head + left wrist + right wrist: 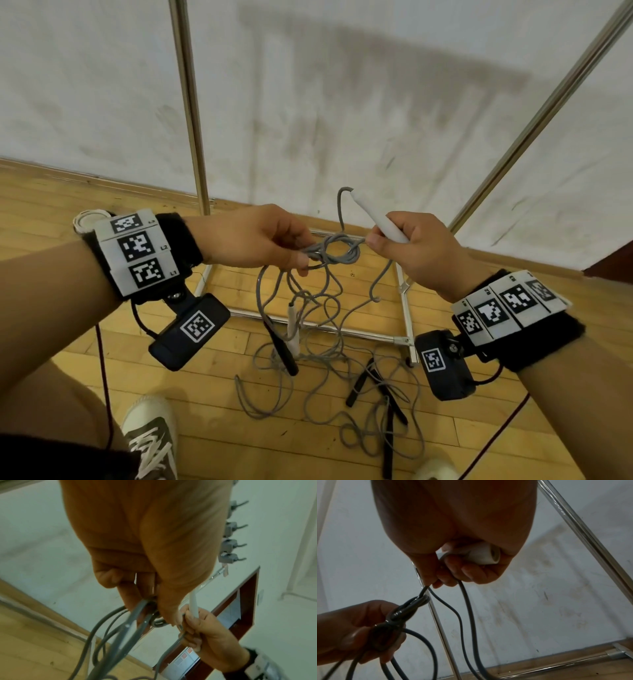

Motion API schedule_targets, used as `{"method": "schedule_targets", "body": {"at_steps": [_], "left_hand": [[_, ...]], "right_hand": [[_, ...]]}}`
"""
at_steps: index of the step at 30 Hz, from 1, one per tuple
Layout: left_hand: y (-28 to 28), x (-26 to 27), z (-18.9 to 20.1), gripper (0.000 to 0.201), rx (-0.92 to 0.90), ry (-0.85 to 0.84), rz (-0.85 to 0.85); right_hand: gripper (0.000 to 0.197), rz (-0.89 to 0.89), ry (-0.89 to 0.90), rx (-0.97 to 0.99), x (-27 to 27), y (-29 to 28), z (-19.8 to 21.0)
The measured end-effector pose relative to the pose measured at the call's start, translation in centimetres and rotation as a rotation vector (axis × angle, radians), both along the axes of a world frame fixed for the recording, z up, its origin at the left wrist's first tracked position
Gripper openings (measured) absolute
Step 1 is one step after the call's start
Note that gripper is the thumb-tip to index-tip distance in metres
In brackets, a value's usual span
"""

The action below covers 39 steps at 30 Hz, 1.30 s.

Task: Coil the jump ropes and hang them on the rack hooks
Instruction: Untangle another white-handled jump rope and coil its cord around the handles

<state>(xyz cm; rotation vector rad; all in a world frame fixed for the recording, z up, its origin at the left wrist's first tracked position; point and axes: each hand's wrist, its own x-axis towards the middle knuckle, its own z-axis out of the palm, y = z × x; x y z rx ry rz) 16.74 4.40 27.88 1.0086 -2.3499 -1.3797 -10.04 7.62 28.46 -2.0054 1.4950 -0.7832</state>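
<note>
A grey jump rope is tangled into a knot (pixel 334 253) held in the air between my hands. My left hand (pixel 298 262) pinches the left side of the knot (pixel 409 608) between thumb and fingers. My right hand (pixel 375 241) grips the rope's white handle (pixel 380 219), which points up and left, and its fingertips also pinch a strand at the knot's right side. Grey loops (pixel 120 635) hang from the knot to the floor. Grey rack hooks (pixel 229 546) show in a row in the left wrist view, apart from both hands.
More grey rope (pixel 325 377) lies tangled on the wooden floor below, with black handles (pixel 282 349) and a second white handle (pixel 292 325). The rack's metal uprights (pixel 191 113) and base frame (pixel 406 308) stand against the white wall. My shoe (pixel 150 435) is at lower left.
</note>
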Motion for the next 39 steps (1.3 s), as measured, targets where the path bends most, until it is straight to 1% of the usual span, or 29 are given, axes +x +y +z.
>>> {"method": "schedule_targets", "body": {"at_steps": [1,5,8,10,12,14,15,19,21,22,23,25,27,29,31,32,35,39], "left_hand": [[0.0,-0.1,0.0,0.003,-0.018,-0.028,0.005],[0.0,-0.8,-0.2,0.012,-0.112,-0.126,0.107],[-0.4,-1.3,-0.4,0.017,-0.243,-0.197,0.219],[-0.8,-1.3,-0.5,0.018,-0.299,-0.212,0.299],[-1.0,-1.2,-0.7,0.019,-0.345,-0.226,0.332],[-1.0,-1.1,-0.9,0.026,-0.380,-0.239,0.293],[-0.9,-1.1,-1.0,0.029,-0.360,-0.232,0.267],[-0.1,-1.6,-0.7,0.029,-0.210,-0.160,0.171],[0.3,-1.9,-0.2,0.033,-0.102,-0.092,0.182],[0.6,-2.2,0.0,0.032,-0.078,-0.059,0.180],[0.8,-2.5,0.0,0.032,-0.088,-0.025,0.159],[1.5,-3.1,0.0,0.045,-0.160,-0.012,0.116],[2.0,-3.8,-0.2,0.050,-0.227,-0.020,0.123],[1.9,-4.1,-0.3,0.042,-0.247,-0.014,0.135],[1.7,-4.2,-0.2,0.024,-0.247,-0.005,0.144],[1.5,-4.2,-0.2,0.020,-0.247,-0.002,0.146],[1.3,-3.8,-0.2,0.019,-0.242,-0.022,0.137],[0.9,-3.0,0.1,0.015,-0.181,-0.039,0.121]], "right_hand": [[0.022,0.009,-0.004,0.001,0.1,0.0,0.0],[0.021,0.039,-0.011,-0.007,0.4,0.2,0.0],[0.020,0.048,-0.017,-0.009,0.6,0.3,0.1],[0.020,0.049,-0.022,-0.009,0.8,0.4,0.1],[0.020,0.044,-0.029,-0.014,1.0,0.5,0.2],[0.021,0.036,-0.035,-0.026,1.1,0.5,0.2],[0.022,0.033,-0.042,-0.029,1.1,0.5,0.2],[0.021,0.018,-0.044,-0.048,1.6,0.8,0.2],[0.019,0.006,-0.030,-0.062,2.0,0.8,0.1],[0.018,0.001,-0.022,-0.063,2.1,0.9,0.1],[0.018,-0.001,-0.014,-0.062,2.3,0.9,0.1],[0.017,0.008,-0.018,-0.052,2.6,1.0,0.0],[0.015,0.021,-0.035,-0.039,2.8,1.2,0.0],[0.016,0.015,-0.027,-0.053,2.9,1.3,0.2],[0.021,0.002,0.002,-0.094,2.6,1.3,0.6],[0.023,-0.005,0.019,-0.119,2.4,1.3,0.8],[0.027,-0.021,0.052,-0.181,1.6,1.1,1.3],[0.026,-0.043,0.094,-0.189,0.2,0.9,1.6]]}}
